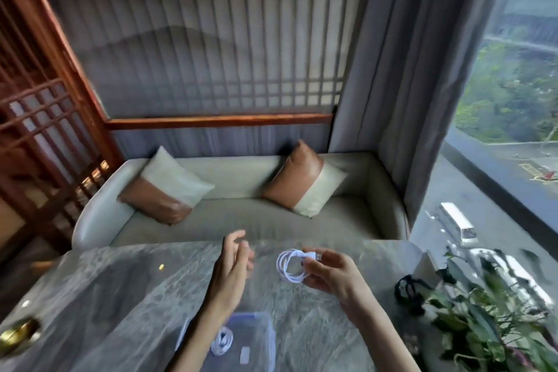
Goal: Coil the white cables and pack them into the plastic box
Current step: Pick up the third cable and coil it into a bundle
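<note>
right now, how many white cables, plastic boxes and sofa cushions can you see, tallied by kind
white cables: 2, held coil in the right hand, packed coil in the box
plastic box: 1
cushions: 2, left cushion, right cushion
total: 5

Soft daylight enters from the window at the right, leaving the left side dim; wide-angle distortion bows the edges, and blur smears the lower corners.
</note>
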Demonstrator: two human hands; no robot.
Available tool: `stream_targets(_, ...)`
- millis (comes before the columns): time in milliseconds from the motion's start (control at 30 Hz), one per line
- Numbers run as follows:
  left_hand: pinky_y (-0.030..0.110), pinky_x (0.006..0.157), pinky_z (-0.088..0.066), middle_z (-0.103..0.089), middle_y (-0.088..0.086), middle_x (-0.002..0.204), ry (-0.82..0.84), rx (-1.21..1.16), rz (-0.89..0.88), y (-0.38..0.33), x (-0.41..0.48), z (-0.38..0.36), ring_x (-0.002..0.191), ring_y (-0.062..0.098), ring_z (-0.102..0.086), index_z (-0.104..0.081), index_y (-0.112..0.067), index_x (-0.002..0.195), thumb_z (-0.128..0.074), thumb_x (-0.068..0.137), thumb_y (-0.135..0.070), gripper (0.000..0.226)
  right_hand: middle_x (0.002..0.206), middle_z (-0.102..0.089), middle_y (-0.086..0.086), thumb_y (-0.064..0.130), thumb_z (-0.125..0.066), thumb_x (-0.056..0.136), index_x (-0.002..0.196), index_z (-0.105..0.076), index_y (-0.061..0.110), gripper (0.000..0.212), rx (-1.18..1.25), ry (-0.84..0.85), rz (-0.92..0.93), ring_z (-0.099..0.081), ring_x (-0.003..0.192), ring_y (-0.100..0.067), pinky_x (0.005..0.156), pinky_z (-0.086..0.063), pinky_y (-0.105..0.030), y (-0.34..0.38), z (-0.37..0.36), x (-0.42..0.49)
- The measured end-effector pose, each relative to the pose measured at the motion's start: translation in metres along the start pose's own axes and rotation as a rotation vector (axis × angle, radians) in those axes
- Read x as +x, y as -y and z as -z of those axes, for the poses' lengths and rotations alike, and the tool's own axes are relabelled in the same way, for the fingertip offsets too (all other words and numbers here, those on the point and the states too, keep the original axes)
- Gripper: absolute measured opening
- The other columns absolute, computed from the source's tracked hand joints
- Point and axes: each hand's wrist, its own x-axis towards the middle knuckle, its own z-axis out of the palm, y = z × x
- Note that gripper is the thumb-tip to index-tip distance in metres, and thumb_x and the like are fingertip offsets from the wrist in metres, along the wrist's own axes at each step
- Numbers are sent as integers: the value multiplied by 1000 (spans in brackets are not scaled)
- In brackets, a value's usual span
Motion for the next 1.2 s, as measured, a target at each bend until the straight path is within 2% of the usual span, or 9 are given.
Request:
stream_targets(100,36,77,-45,-64,11,96,-34,238,279,91,-16,51,86,28,-63,-54,-20,118,-46,99,-13,22,86,-59,-16,0,-60,95,113,-66,-12,23,-28,2,-175,-58,73,-18,67,-56,-20,-72,-31,21)
stream_targets(233,36,82,-45,-64,21,117,6,489,538,193,-40,105,102,33,-61,-52,-4,124,-49,95,-9,30,73,-56,-12,-7,-56,94,112,-62,-19,22,-61,-43,-383,-58,54,-10,56,-53,-15,-166,-85,41)
stream_targets(333,40,108,-36,-44,23,146,133,644,636,248,-45,120,133,37,-44,-34,-2,145,-47,98,-20,52,69,-51,-9,-10,-54,93,107,-63,-19,19,-63,-168,-480,-49,54,-16,49,-48,-16,-223,-117,63)
stream_targets(400,42,115,-28,-29,23,156,215,639,680,273,-45,123,142,37,-32,-17,-2,152,-45,99,-24,64,62,-50,-7,-9,-54,93,89,-67,-10,13,-82,-254,-524,-46,49,-14,47,-48,-18,-251,-131,75)
stream_targets(567,39,114,-30,-24,19,159,294,499,732,321,-49,120,143,33,-31,-16,-4,153,-41,101,-16,59,54,-55,-8,-9,-54,92,77,-65,2,21,-10,-474,-599,-53,35,-9,41,-52,-17,-301,-144,103)
stream_targets(733,37,104,-40,-47,20,144,298,397,681,337,-59,120,128,34,-49,-30,-4,146,-43,95,2,53,70,-55,-13,-4,-55,95,100,-61,2,10,81,-577,-650,-52,59,-20,40,-51,-18,-320,-152,123)
stream_targets(933,39,107,-41,-46,17,146,304,348,693,343,-58,124,129,33,-49,-31,-6,145,-44,94,2,54,80,-56,-13,2,-58,94,125,-57,-3,31,-83,-489,-730,-54,72,-22,70,-53,-37,-333,-154,126)
stream_targets(1100,39,106,-40,-44,18,147,307,339,684,344,-60,124,130,32,-48,-28,-8,147,-43,95,1,54,129,-56,-22,7,-62,93,140,-49,6,48,-135,-484,-692,-55,100,-27,94,-54,-46,-340,-145,124)
stream_targets(1200,37,107,-38,-40,15,151,313,328,698,344,-62,125,136,29,-44,-24,-10,150,-43,98,-2,56,117,-55,-16,2,-60,92,142,-49,8,51,-170,-455,-664,-55,96,-25,94,-56,-44,-341,-142,124)
